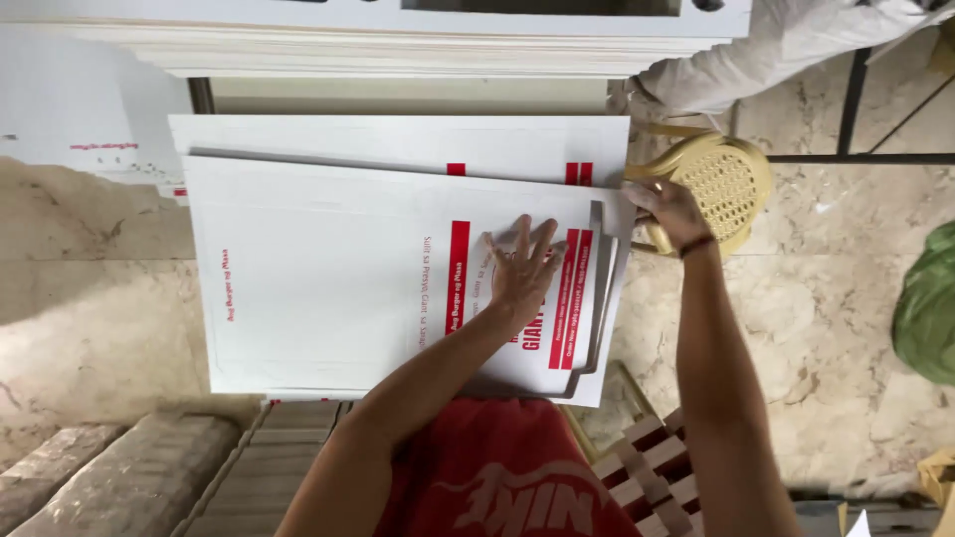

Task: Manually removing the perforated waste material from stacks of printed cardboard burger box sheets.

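Left hand covers part of the top cardboard sheet. Lower sheets mostly hidden beneath it. Green bundle cut off at right edge.

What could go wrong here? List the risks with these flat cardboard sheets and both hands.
1. The stack of flat cardboard sheets is fanned out unevenly, so the top sheet may slide off.
2. The right hand grips only the far right edge, which could bend or cut the fingers.
3. The left hand presses flat on a printed sheet, possibly shifting the layers underneath.
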